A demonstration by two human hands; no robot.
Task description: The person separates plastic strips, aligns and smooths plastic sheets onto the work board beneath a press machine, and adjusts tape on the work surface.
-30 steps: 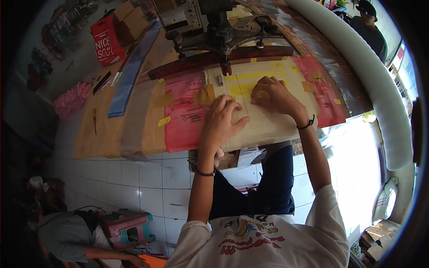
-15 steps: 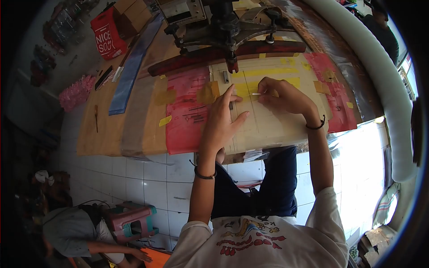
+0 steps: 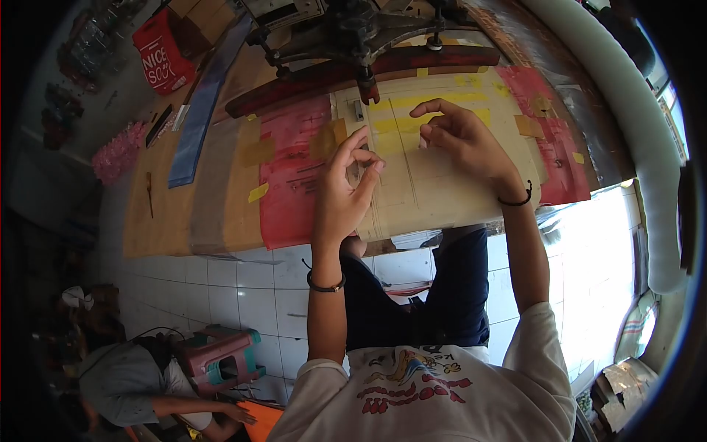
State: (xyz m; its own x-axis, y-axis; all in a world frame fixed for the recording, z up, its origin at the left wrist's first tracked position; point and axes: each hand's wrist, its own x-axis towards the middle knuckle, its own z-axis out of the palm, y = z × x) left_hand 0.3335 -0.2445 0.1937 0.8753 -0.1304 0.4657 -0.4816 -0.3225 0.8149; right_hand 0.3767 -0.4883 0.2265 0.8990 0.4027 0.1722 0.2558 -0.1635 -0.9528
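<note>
Both hands are raised over a beige sheet (image 3: 434, 184) marked with thin lines and yellow tape strips (image 3: 390, 121). My left hand (image 3: 347, 184) is near the sheet's left edge, its thumb and fingertips drawn together; what they hold, if anything, is too small to name. Over the sheet's right half, my right hand (image 3: 464, 140) has its thumb and fingers curled towards each other, and I cannot make out anything between them. A small metal piece (image 3: 359, 110) lies by the sheet's upper left. Red panels (image 3: 287, 177) flank the sheet.
A black metal machine (image 3: 361, 33) with a long dark red bar (image 3: 294, 85) stands beyond my hands. On the left are a blue strip (image 3: 202, 118), a thin tool (image 3: 149, 193) and a red bag (image 3: 160, 55). A white roll (image 3: 604, 96) lies right. Another person (image 3: 121, 379) crouches lower left.
Both hands have risen off the sheet. My left thumb and fingers have come together. The small white item seen at my right fingertips half a second ago no longer shows.
</note>
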